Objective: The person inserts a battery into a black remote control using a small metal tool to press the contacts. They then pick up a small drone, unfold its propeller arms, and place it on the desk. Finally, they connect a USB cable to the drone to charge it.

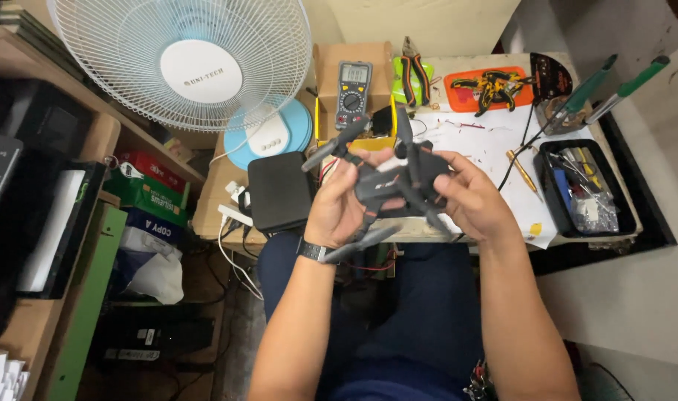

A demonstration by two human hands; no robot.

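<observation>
A small dark grey quadcopter drone (389,186) with grey propellers is held up in front of me over the near edge of a small work table (502,148). My left hand (337,204), with a black watch on its wrist, grips the drone's left side, its fingers curled around the body. My right hand (472,199) holds the right side, thumb on top. One propeller arm sticks out to the upper left, another hangs down near my left wrist.
On the table lie a multimeter (352,93) on a cardboard box, pliers (412,78), an orange tray (491,89), a black parts tray (587,189) and a black case (279,191). A white fan (190,63) stands at the left, beside shelves with boxes.
</observation>
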